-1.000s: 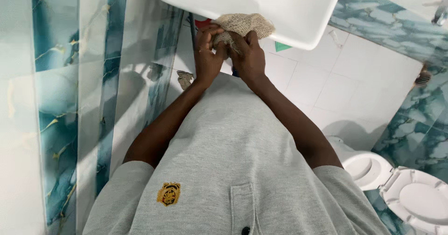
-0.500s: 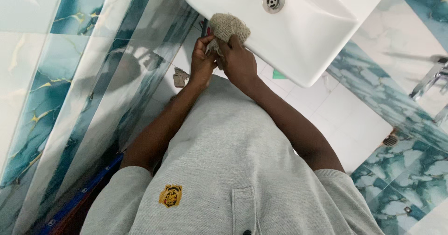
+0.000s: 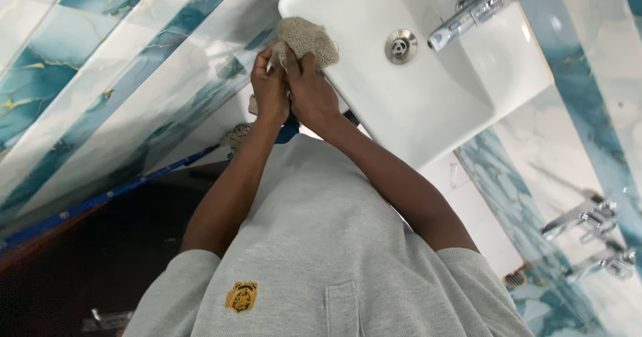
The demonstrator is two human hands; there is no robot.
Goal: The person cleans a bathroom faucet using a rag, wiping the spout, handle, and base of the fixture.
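both hands were bunched together over the near rim of the white washbasin (image 3: 428,103), toward eleven o'clock of the frame. the left hand (image 3: 269,91) and the right hand (image 3: 311,95) each had a closed grip on the same coarse beige cloth (image 3: 307,39), fingers curled into its lower folds, so that the wad stood up above the knuckles and lay against the basin's edge. the two hands touched one another.

judging by the tight, two-handed bunching, the step in hand looked like wringing or gathering the cloth at the basin. the bowl's round metal drain (image 3: 400,46) sat at about three o'clock from the cloth, near but apart, and the chrome tap (image 3: 475,11) stood beyond it toward two o'clock.

the next move would call for keeping both grips firm on the wad while holding it over the bowl rather than over the rim, so that any drips fell toward the drain. blue-veined wall tiles (image 3: 100,76) ran along at nine o'clock.
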